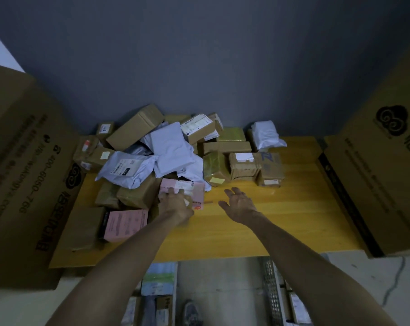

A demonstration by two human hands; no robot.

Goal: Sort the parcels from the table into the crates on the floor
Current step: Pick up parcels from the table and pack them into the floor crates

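Note:
A heap of parcels covers the back and left of the yellow table (281, 222): brown cardboard boxes (135, 129), white poly mailers (171, 147) and a flat pink parcel (126, 224) near the front left. My left hand (174, 203) lies on a small pink box (194, 189) at the heap's front edge, fingers curled over its top. My right hand (240, 203) hovers over bare table just right of that box, fingers spread and holding nothing. Below the table's front edge stand two crates, the left crate (152, 300) and the right crate (284, 300), both holding parcels.
Large cardboard cartons flank the table, a left carton (25, 175) and a right carton (383, 175). A grey wall stands close behind the heap. A shoe (192, 312) shows on the pale floor between the crates. A cable (394, 278) trails on the floor at right.

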